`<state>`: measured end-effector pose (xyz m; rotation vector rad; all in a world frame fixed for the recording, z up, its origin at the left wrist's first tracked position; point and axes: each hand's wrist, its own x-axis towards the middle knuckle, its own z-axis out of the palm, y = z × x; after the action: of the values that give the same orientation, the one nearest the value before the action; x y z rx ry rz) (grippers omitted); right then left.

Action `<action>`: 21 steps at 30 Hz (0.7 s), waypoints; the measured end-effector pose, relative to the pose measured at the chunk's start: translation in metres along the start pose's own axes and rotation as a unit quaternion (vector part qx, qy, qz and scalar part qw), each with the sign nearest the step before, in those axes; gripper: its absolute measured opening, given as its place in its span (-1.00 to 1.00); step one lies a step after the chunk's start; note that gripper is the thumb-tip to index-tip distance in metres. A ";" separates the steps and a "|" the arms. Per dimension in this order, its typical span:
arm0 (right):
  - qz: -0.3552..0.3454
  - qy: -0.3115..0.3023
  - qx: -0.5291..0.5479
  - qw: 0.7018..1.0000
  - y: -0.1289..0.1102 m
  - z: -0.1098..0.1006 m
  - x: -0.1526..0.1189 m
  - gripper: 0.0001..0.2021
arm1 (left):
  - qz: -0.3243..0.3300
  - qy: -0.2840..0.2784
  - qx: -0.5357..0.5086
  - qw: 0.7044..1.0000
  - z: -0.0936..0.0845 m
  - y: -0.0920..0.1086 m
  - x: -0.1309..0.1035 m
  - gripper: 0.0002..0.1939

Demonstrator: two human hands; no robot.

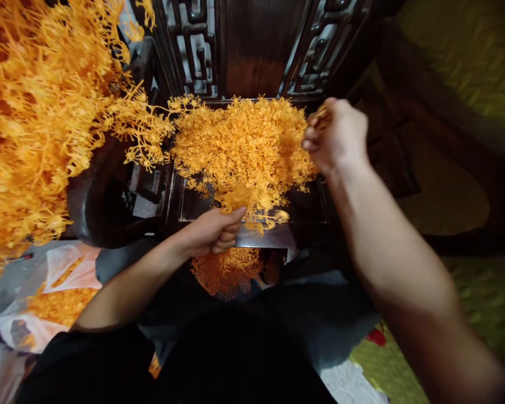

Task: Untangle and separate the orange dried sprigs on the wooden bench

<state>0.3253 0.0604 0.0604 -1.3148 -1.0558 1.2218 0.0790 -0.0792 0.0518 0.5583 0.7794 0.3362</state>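
A heap of orange plastic flower pieces (244, 140), thin branching stems with small star-like ends, lies on the seat of a dark wooden chair (311, 205). At the front edge of the heap, my left hand (216, 230) is closed with its thumb on top, pinching an orange plastic sprig (238, 199). My right hand (339, 132) is raised at the heap's right side, fingers curled around a small orange bunch (323, 115). That bunch is partly hidden by the fingers and slightly blurred.
A larger orange pile (37, 123) rises on the left, spilling over the chair's armrest (88, 207). Plastic bags (63, 266) with orange pieces lie on the floor at lower left. More orange pieces (229, 272) are below the seat's front edge. A carved chair back (261, 45) stands behind.
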 end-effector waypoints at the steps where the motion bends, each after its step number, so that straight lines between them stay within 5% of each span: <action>1: 0.055 0.034 0.034 0.997 -0.003 -0.006 0.003 -0.77 | 0.006 0.003 -0.001 1.000 0.000 0.000 -0.001 -0.39; 4: 0.090 -0.030 0.045 0.994 -0.003 -0.011 -0.009 -0.95 | 0.044 0.009 -0.010 0.999 -0.001 0.002 -0.001 -0.38; 10: 0.097 -0.181 0.060 0.977 0.020 0.030 -0.058 -0.58 | 0.116 0.014 -0.021 0.993 -0.002 0.004 0.004 -0.40; 14: 0.028 -0.227 -0.028 0.973 0.021 0.044 -0.068 -0.39 | 0.101 0.030 -0.016 0.994 -0.001 -0.002 0.007 -0.38; 21: -0.060 -0.249 -0.157 0.954 0.014 0.031 -0.057 -0.32 | 0.040 0.007 -0.021 0.999 0.007 0.002 0.000 -0.38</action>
<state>0.2878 0.0056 0.0533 -1.1749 -1.7241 1.3665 0.0834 -0.0803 0.0567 0.5494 0.7624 0.4294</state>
